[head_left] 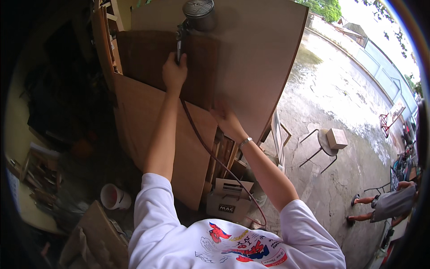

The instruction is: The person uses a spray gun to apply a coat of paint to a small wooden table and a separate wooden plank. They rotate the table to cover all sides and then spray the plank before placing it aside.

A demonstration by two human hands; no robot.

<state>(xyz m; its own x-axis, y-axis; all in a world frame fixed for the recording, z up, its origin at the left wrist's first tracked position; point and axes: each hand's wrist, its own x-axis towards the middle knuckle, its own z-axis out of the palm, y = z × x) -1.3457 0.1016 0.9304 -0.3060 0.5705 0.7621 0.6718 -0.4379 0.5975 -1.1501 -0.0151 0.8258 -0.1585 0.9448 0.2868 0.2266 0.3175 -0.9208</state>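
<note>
My left hand (174, 71) grips the handle of a spray gun (192, 22) with a round metal cup on top. It points at a dark brown panel (148, 58) that leans upright. A reddish hose (210, 154) runs from the gun down past my arm. My right hand (226, 117) holds the lower right edge of the dark panel. Behind it stands a large pale board (264, 54), and a lighter brown board (143, 125) leans below.
A cardboard box (229, 199) sits at the boards' foot. At lower left stand a white bucket (114, 196) and cluttered shelves. A stool with a small box (335, 139) stands on the wet concrete at right. Another person (387, 204) sits at the far right.
</note>
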